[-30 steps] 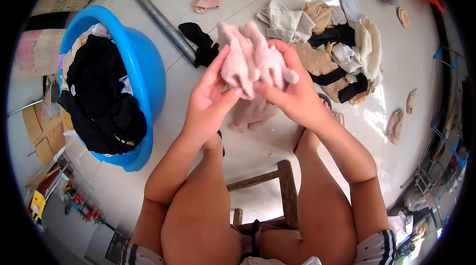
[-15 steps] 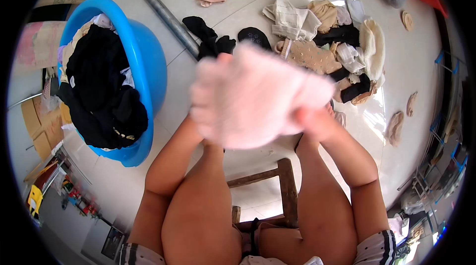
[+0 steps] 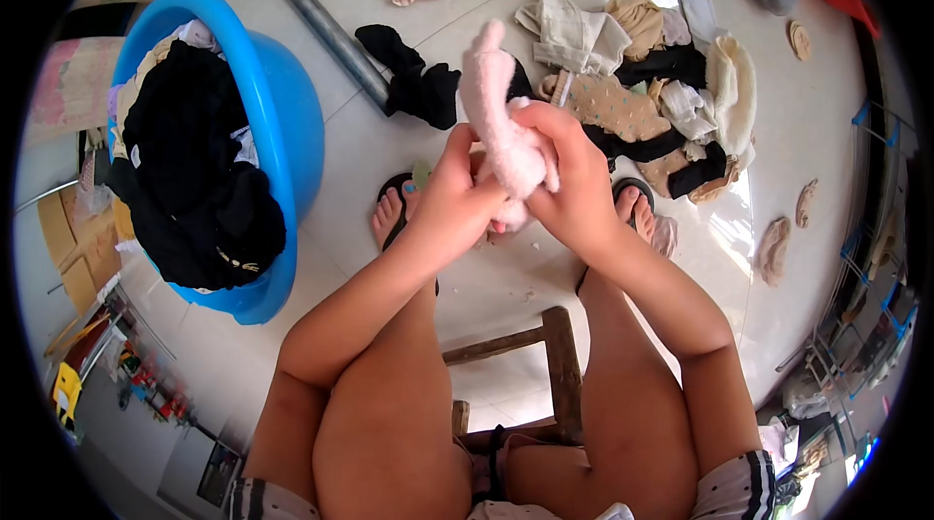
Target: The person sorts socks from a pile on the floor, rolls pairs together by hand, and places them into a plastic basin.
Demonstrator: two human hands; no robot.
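Observation:
A fluffy pink sock-like cloth [image 3: 506, 131] is bunched between my two hands in the middle of the view, its narrow end standing up above them. My left hand [image 3: 467, 189] is closed round its left side. On the other side, my right hand [image 3: 562, 170] grips it with bent fingers. Part of the cloth is hidden behind my fingers. Just beyond the hands, a black sock [image 3: 418, 77] lies on the floor, and a pile of mixed socks [image 3: 613, 107] spreads to the right.
A blue tub [image 3: 302, 131] heaped with black clothing [image 3: 195, 170] stands at left. Behind it lies a metal pole [image 3: 316, 19]. A wooden stool frame [image 3: 562, 364] is between my legs. Single socks [image 3: 774, 250] lie at right, near a rack [image 3: 856, 277].
The pink cloth, earlier two pieces side by side and then spread broad and blurred, is now gathered into a narrow bundle. My hands have come closer together around it.

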